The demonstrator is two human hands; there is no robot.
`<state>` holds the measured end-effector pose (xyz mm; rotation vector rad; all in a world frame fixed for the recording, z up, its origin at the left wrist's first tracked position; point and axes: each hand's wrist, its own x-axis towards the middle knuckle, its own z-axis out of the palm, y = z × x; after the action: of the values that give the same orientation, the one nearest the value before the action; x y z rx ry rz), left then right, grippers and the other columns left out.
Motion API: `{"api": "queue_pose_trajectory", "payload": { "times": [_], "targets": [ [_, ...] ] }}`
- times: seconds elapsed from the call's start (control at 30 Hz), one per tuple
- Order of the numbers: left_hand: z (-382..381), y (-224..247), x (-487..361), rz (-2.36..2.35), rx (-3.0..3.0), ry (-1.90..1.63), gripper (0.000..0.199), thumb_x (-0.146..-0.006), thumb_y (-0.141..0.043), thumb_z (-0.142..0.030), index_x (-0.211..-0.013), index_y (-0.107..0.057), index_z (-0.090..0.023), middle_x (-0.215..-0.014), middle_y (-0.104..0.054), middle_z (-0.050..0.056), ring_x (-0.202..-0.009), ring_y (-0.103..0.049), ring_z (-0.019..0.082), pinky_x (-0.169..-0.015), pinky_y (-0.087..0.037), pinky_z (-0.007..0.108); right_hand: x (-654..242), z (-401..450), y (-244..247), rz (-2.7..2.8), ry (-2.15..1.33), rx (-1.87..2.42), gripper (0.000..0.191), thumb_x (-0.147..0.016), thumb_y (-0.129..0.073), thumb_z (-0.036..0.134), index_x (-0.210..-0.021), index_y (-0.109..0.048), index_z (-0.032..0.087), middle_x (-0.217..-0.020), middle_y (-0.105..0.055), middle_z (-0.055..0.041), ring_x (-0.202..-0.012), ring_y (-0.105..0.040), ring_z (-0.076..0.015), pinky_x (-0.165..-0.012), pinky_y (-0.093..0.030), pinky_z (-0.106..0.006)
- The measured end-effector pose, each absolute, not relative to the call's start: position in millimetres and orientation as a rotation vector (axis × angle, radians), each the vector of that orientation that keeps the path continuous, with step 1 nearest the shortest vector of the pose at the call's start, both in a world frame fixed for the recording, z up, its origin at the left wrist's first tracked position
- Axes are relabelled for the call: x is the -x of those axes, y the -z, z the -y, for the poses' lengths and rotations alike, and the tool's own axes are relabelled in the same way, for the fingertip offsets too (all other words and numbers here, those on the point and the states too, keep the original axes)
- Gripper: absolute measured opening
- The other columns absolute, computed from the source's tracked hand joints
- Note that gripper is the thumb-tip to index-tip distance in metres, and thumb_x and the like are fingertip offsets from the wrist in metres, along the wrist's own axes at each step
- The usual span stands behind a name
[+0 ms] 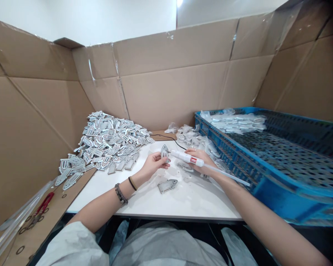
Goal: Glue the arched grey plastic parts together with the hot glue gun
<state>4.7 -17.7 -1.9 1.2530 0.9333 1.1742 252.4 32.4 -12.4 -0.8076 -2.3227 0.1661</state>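
My left hand (154,164) pinches a small grey pointed plate (164,152) upright between thumb and fingers. My right hand (201,159) is wrapped round a white hot glue gun (184,156) with a red label. Its nozzle points left and meets or nearly meets the plate's right edge; I cannot tell which. A long clear glue stick (230,176) juts from the back of the gun over my right forearm. Another grey plate (167,186) lies flat on the white table (144,201) below my hands. More plates (185,167) lie partly hidden beneath the gun.
A large heap of grey plates (108,138) rises at the left. Plastic-wrapped pieces (190,136) sit beside a blue crate (269,166) holding white bagged packs (235,122). Red-handled scissors (44,203) and clear glue sticks (22,218) lie at far left. Cardboard walls (177,88) surround the table.
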Motion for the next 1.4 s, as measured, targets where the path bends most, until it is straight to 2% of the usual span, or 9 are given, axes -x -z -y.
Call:
{"api": "queue_pose_trajectory", "payload": {
  "times": [0.17,0.37,0.53,0.77,1.07,1.4],
  "targets": [
    [18.8,1.5,-5.6,-0.912,-1.278,-1.182,0.055,-0.06,-0.09,-0.052,-0.086,-0.066,-0.01,-0.086,-0.073,0.008,-0.069,-0.069,0.014,-0.068,-0.058,0.027,-252.8,-30.2,10.9,2.392,0.001,1.016,0.011,-0.079,-0.057,0.021,-0.068,-0.055,0.021,-0.074,-0.064,-0.0037,-0.068,-0.058,-0.0183,-0.064,-0.04,-0.027],
    [19.6,1.4,-6.6,-0.915,-1.282,-1.184,0.053,-0.061,-0.09,-0.05,-0.086,-0.067,-0.009,-0.087,-0.073,0.009,-0.069,-0.069,0.014,-0.069,-0.058,0.028,-250.1,-25.5,5.6,2.393,0.01,1.161,0.015,-0.078,-0.058,0.02,-0.064,-0.053,0.021,-0.068,-0.064,-0.0035,-0.065,-0.056,-0.0173,-0.062,-0.037,-0.026],
    [21.1,-0.3,-8.2,-0.885,-1.178,-1.147,0.049,-0.064,-0.091,-0.044,-0.09,-0.069,-0.009,-0.09,-0.074,0.009,-0.071,-0.069,0.012,-0.072,-0.058,0.025,-249.5,-26.5,7.3,2.385,-0.018,1.105,0.015,-0.079,-0.056,0.022,-0.064,-0.054,0.021,-0.069,-0.065,-0.0049,-0.064,-0.055,-0.0176,-0.062,-0.039,-0.027],
    [24.5,-4.9,-9.6,-0.869,-1.078,-1.11,0.029,-0.077,-0.085,-0.03,-0.091,-0.07,-0.009,-0.093,-0.074,0.009,-0.073,-0.068,0.01,-0.08,-0.058,0.026,-250.4,-29.4,13.7,2.349,-0.025,1.05,0.013,-0.079,-0.056,0.027,-0.068,-0.055,0.022,-0.073,-0.065,-0.005,-0.065,-0.056,-0.0184,-0.061,-0.039,-0.028],
    [24.7,-5.2,-9.3,-0.892,-1.095,-1.118,0.035,-0.074,-0.087,-0.034,-0.091,-0.071,-0.009,-0.094,-0.075,0.01,-0.072,-0.068,0.011,-0.081,-0.058,0.027,-249.8,-28.4,12.7,2.342,-0.045,0.982,0.013,-0.079,-0.055,0.022,-0.067,-0.052,0.022,-0.072,-0.063,-0.0042,-0.066,-0.057,-0.018,-0.063,-0.038,-0.028],
    [25.6,-4.7,-9.8,-0.858,-1.089,-1.111,0.034,-0.074,-0.087,-0.034,-0.092,-0.07,-0.009,-0.096,-0.075,0.01,-0.076,-0.07,0.011,-0.082,-0.058,0.026,-249.2,-28.7,14.0,2.304,-0.093,0.962,0.007,-0.078,-0.054,0.023,-0.072,-0.057,0.022,-0.077,-0.065,-0.0042,-0.069,-0.059,-0.0186,-0.065,-0.042,-0.028]
  ]
}}
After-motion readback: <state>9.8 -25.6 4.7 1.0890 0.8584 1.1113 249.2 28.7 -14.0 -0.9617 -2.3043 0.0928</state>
